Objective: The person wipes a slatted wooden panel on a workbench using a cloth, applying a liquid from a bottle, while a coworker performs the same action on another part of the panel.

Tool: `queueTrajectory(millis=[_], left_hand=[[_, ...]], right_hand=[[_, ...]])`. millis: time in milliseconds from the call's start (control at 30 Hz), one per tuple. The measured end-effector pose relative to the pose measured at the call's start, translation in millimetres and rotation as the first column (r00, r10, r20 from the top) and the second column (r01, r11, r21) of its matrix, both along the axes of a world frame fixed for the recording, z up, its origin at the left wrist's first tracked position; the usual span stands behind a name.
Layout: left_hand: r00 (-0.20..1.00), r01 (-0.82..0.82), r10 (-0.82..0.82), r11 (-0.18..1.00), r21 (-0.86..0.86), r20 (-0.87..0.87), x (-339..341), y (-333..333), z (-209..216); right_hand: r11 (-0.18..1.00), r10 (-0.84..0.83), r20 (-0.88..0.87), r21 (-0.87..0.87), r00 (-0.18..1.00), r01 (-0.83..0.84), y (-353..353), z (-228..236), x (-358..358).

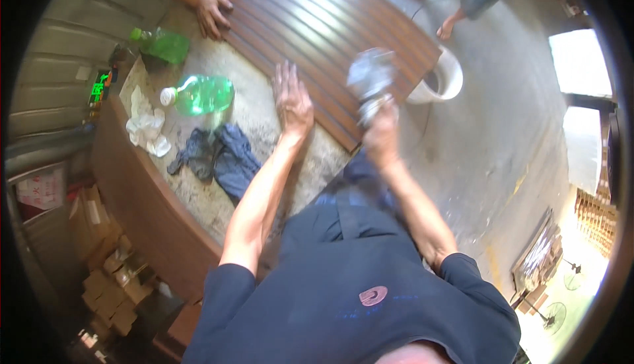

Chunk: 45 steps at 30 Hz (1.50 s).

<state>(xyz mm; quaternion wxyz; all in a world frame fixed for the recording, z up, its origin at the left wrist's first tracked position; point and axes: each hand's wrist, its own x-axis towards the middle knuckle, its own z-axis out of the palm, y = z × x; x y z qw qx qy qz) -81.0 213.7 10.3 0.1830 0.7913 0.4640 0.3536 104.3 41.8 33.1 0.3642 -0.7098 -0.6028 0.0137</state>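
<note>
A brown ribbed panel (pixel 330 40) lies across the worktable (pixel 254 67). My left hand (pixel 292 103) rests flat at its left edge, fingers stretched out over the nearest rib. In a closed grip my right hand (pixel 382 133) holds a blurred silvery-grey tool (pixel 371 76) over the panel's right part; motion hides its exact kind. Left of my left forearm lie dark crumpled cloths (pixel 221 156) and a clear bottle of green liquid (pixel 206 95) on its side. Another person's hand (pixel 212 15) touches the panel's far left edge.
A second green bottle (pixel 165 45) and white crumpled tissue (pixel 146 125) sit on the table's left side. A white bucket (pixel 446 76) stands beyond the panel's right corner. Another person's bare feet (pixel 446 28) are at the back right. Cardboard (pixel 109 291) is piled lower left.
</note>
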Motion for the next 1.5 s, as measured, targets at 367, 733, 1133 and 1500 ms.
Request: queueTrajectory(millis=[367, 733, 1133, 1500], left_hand=[[0.995, -0.075, 0.079, 0.995, -0.064, 0.066, -12.6, 1.6, -0.2], [0.998, -0.062, 0.062, 0.998, -0.011, -0.013, -11.0, 6.2, -0.9], [0.996, -0.081, 0.083, 0.995, 0.057, -0.035, -12.8, -10.5, 2.2], [0.949, -0.285, 0.297, 0.951, 0.116, -0.103, -47.1, -55.8, -49.5]], right_hand=[[0.953, -0.286, -0.93, -0.251, -0.229, -0.172, -6.0, 101.2, -16.5], [0.954, 0.095, -0.971, 0.026, -0.221, 0.298, -2.2, 81.4, 53.6], [0.963, 0.02, -0.84, -0.13, -0.542, 0.237, -143.4, -21.3, 84.2], [0.948, -0.063, -0.78, -0.241, -0.623, 0.205, -198.2, -92.9, 161.5]])
